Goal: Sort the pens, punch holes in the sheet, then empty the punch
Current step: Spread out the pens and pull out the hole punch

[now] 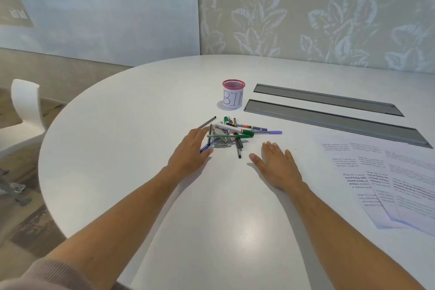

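Observation:
A heap of several pens and markers (237, 130) lies in the middle of the white round table (141, 106), on top of a grey metal hole punch (222, 143) that is mostly hidden. My left hand (189, 153) lies flat with fingers apart, its fingertips touching the left side of the heap. Flat on the table just right of the heap, my right hand (276, 167) holds nothing. Behind the heap stands a pink mesh cup (233, 94) wrapped in paper marked "BIN". Printed sheets (386, 179) lie at the right.
Two long grey cable-slot covers (329, 115) are set into the table behind the sheets. A white chair (26, 110) stands off the table's left edge. A wall runs close behind the table.

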Demonstrator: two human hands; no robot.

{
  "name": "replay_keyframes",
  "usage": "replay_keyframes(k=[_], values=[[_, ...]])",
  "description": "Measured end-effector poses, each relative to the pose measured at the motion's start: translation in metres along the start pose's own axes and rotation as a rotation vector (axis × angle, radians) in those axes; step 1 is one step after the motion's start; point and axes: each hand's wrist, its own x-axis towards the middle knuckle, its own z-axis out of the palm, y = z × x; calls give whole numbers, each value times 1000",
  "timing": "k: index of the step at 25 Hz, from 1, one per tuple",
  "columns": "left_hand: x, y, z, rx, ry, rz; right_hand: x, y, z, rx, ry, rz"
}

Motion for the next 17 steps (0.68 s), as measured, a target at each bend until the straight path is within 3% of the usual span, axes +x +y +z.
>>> replay_keyframes(k=[17], values=[[16,5,9,-34,105,-88,-1,1,1,-36,11,17]])
